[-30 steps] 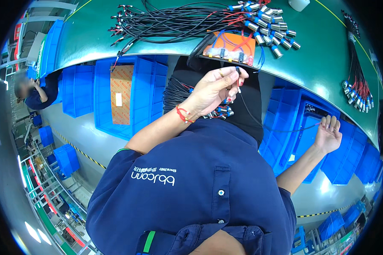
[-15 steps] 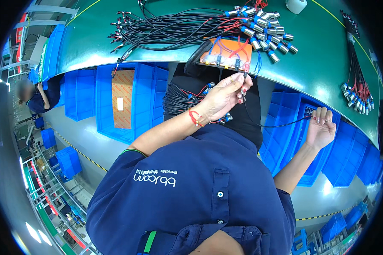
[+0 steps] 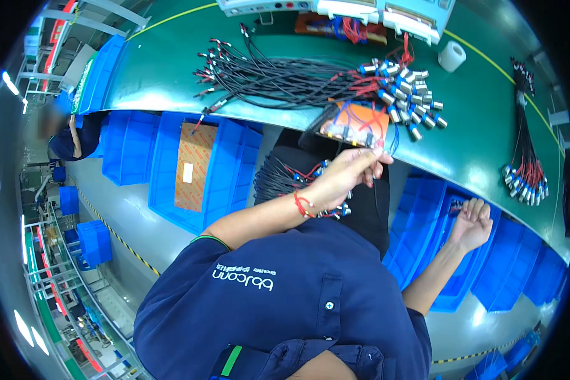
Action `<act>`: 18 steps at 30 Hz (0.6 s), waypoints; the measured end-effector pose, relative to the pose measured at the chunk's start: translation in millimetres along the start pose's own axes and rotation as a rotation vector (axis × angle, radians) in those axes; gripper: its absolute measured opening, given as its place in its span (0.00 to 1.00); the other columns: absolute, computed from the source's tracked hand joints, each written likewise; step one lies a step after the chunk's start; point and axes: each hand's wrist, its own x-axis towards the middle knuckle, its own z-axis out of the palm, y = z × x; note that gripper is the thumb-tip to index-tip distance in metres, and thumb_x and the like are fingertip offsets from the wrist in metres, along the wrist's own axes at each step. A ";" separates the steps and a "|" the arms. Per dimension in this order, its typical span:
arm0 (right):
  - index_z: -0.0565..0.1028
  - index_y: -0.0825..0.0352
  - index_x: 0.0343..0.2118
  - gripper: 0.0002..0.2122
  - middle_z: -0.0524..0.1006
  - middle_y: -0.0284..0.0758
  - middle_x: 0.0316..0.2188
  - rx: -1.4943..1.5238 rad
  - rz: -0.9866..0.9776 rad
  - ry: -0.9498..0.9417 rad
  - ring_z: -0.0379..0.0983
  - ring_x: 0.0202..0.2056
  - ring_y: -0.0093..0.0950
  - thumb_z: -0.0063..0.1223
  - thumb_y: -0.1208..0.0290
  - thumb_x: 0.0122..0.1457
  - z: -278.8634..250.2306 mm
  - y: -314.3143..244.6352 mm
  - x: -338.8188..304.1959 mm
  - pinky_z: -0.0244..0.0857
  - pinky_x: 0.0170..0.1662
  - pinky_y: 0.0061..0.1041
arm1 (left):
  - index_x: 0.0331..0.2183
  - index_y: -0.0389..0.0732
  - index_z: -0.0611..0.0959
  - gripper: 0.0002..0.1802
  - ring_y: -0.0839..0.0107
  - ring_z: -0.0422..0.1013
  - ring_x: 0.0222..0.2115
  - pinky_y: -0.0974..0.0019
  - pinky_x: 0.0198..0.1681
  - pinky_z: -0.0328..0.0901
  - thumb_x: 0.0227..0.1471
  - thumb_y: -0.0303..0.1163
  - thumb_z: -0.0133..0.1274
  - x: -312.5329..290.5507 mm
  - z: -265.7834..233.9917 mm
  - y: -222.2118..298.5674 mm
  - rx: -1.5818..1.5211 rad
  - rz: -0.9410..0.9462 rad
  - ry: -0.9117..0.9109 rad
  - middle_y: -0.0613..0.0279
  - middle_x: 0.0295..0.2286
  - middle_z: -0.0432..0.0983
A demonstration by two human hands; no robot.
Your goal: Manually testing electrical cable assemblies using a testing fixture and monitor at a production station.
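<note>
My left hand (image 3: 347, 176), with a red cord bracelet at the wrist, pinches the end of a thin black cable (image 3: 377, 197) against the front edge of an orange board (image 3: 363, 119). This board carries black and red sockets and blue and red wires, and sits at the table's near edge. Part of the cable hangs below the fingers, its far part lost against dark trousers. Off to the right, my right hand (image 3: 472, 227) is raised over a blue bin with curled fingers; what they hold is hidden. A bundle of black cables (image 3: 278, 180) lies on my lap.
Black cables with silver-and-blue connectors (image 3: 405, 88) spread over the green table (image 3: 164, 79). Behind them stands a pale instrument (image 3: 361, 11), with a white roll (image 3: 451, 57) beside it. Another cable bundle (image 3: 524, 152) lies right. Blue bins (image 3: 128, 149) line the table's underside. A person (image 3: 69, 136) works far left.
The view has shifted, bringing the instrument into sight. My left hand stays at the board's edge with the cable. My right hand's fingers look more curled, and the cable no longer visibly stretches to it.
</note>
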 end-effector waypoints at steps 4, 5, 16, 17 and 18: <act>0.59 0.61 0.18 0.07 0.53 0.28 0.16 -0.014 -0.020 0.002 0.49 0.21 0.21 0.43 0.73 0.47 1.4 -2.2 0.0 0.45 0.28 0.24 | 0.36 0.37 0.81 0.20 0.84 0.61 0.20 0.77 0.27 0.59 0.63 0.44 0.45 5.4 7.6 -2.2 0.027 0.034 0.065 0.74 0.19 0.68; 0.58 0.61 0.18 0.07 0.53 0.29 0.16 -0.035 -0.028 0.010 0.49 0.21 0.21 0.42 0.73 0.47 1.5 -1.9 -0.3 0.45 0.28 0.24 | 0.35 0.37 0.81 0.19 0.85 0.59 0.19 0.77 0.25 0.57 0.63 0.43 0.45 6.5 8.6 -4.2 0.023 0.059 0.074 0.74 0.18 0.67; 0.63 0.65 0.25 0.03 0.56 0.29 0.19 -0.104 -0.039 0.010 0.50 0.22 0.21 0.42 0.73 0.48 21.4 -30.7 2.7 0.47 0.30 0.23 | 0.31 0.35 0.80 0.20 0.84 0.64 0.18 0.77 0.22 0.60 0.64 0.42 0.44 -41.8 8.5 8.9 0.263 -0.073 -0.224 0.70 0.16 0.69; 0.64 0.67 0.29 0.06 0.56 0.29 0.20 -0.116 -0.031 -0.122 0.51 0.23 0.21 0.44 0.73 0.48 25.7 -34.9 4.9 0.47 0.31 0.23 | 0.31 0.35 0.80 0.20 0.83 0.65 0.18 0.76 0.23 0.60 0.64 0.41 0.44 -52.3 7.2 17.3 0.266 0.002 -0.232 0.69 0.17 0.70; 0.64 0.67 0.29 0.06 0.56 0.29 0.20 -0.117 -0.017 -0.081 0.51 0.23 0.21 0.44 0.73 0.48 30.5 -36.1 5.2 0.47 0.31 0.23 | 0.31 0.35 0.80 0.19 0.82 0.66 0.18 0.76 0.24 0.61 0.64 0.40 0.44 -63.4 4.6 26.9 0.294 0.049 -0.229 0.68 0.17 0.71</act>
